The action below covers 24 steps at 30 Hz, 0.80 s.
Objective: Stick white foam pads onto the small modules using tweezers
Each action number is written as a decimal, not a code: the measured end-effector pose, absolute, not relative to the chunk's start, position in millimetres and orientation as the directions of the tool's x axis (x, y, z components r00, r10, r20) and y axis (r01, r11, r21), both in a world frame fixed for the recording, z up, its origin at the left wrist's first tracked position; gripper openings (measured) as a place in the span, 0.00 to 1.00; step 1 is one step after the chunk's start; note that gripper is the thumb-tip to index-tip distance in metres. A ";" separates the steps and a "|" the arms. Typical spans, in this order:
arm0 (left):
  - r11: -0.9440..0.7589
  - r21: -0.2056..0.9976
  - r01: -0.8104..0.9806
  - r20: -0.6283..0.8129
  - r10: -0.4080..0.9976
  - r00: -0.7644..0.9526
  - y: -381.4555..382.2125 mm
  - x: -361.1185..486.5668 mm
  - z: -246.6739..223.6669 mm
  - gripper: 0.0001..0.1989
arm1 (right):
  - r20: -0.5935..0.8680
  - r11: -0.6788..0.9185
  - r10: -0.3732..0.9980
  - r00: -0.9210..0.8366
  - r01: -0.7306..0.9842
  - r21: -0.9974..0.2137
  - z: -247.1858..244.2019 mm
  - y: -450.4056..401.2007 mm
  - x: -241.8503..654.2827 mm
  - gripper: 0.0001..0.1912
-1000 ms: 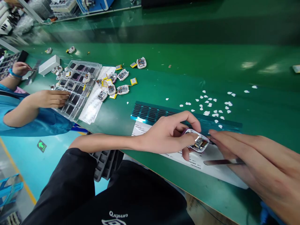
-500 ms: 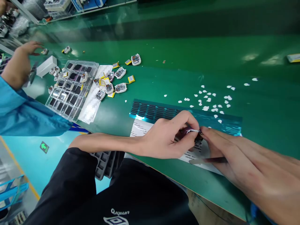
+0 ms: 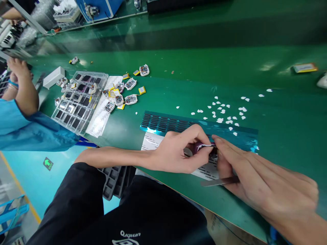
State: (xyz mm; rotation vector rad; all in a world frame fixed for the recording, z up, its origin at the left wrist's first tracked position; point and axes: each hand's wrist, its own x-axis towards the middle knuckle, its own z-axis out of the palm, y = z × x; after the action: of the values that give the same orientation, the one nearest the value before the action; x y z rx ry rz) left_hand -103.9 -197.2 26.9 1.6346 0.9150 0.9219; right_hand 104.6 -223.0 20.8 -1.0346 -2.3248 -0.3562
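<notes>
1. Left hand [image 3: 182,153], near frame centre, pinches a small white-rimmed device [image 3: 204,147] betw. thumb and fingers, just above a printed paper sheet [image 3: 153,141] on the green bench [image 3: 178,88].
2. Right hand [image 3: 258,177], at 4 o'clock from the device, has its fingertips pressed on the device's right edge. Metal tweezers [image 3: 217,182] are tucked under its fingers, lying flat and pointing to 9 o'clock; the hand is closed round them.
3. At 12 o'clock from the hands, touching the paper's far edge, lies a shiny teal sheet [image 3: 240,137] w/ rows of small dark pads [image 3: 163,121].
4. At 1 o'clock, scattered white backing scraps [image 3: 224,110] dot the bench.
5. At 10 o'clock, well apart, a clear compartment tray [image 3: 76,102] holds dark screens; loose small devices w/ yellow batteries [image 3: 125,93] sit just beside it.
6. At 9 o'clock, frame's left edge, a co-worker's arm in a blue sleeve [image 3: 22,126].
7. At 6 o'clock, the person's black trousers [image 3: 122,211] and a grey tray [image 3: 114,180] under the bench edge.
</notes>
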 end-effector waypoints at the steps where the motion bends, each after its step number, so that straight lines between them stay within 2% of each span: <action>1: -0.222 0.968 0.119 0.153 0.895 0.419 -197.0 -104.0 27.0 0.06 | 0.597 0.685 0.552 -0.582 0.725 0.072 23.1 -222.1 103.4 0.34; 2: -0.238 0.965 0.113 0.171 0.893 0.415 -196.7 -104.2 26.9 0.06 | 0.598 0.698 0.512 -0.616 0.705 0.128 25.8 -221.3 102.0 0.33; 5: -0.302 0.944 0.132 0.227 0.886 0.404 -195.3 -104.7 24.5 0.06 | 0.584 0.682 0.511 -0.631 0.711 0.171 31.5 -219.6 98.8 0.31; 8: -0.444 0.880 0.171 0.352 0.849 0.393 -192.7 -105.1 19.1 0.04 | 0.582 0.666 0.545 -0.603 0.733 0.135 29.2 -220.9 99.1 0.30; 11: -0.617 0.770 0.163 0.541 0.766 0.348 -190.0 -104.8 14.6 0.04 | 0.603 0.644 0.614 -0.509 0.765 -0.010 24.7 -225.5 101.7 0.32; 14: -0.705 0.694 0.144 0.639 0.696 0.326 -189.0 -104.0 14.7 0.04 | 0.593 0.580 0.700 -0.398 0.802 -0.146 26.2 -229.5 103.5 0.33; 16: -0.713 0.689 0.129 0.642 0.684 0.346 -189.6 -103.6 16.2 0.04 | 0.544 0.558 0.758 -0.360 0.790 -0.255 29.9 -228.8 103.4 0.26; 20: -0.695 0.711 0.107 0.608 0.684 0.403 -191.6 -104.5 16.8 0.01 | 0.466 0.594 0.798 -0.383 0.631 -0.498 34.4 -219.8 100.9 0.07; 24: -0.645 0.756 0.113 0.513 0.691 0.509 -191.5 -108.3 12.8 0.06 | 0.408 0.560 0.828 -0.384 0.575 -0.596 34.2 -214.3 96.7 0.05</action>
State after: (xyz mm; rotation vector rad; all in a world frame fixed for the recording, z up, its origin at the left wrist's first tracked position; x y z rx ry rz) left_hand -108.3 -191.5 12.8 2.0841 0.6546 1.1125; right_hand 96.7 -214.3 34.2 -1.1206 -2.1043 0.4719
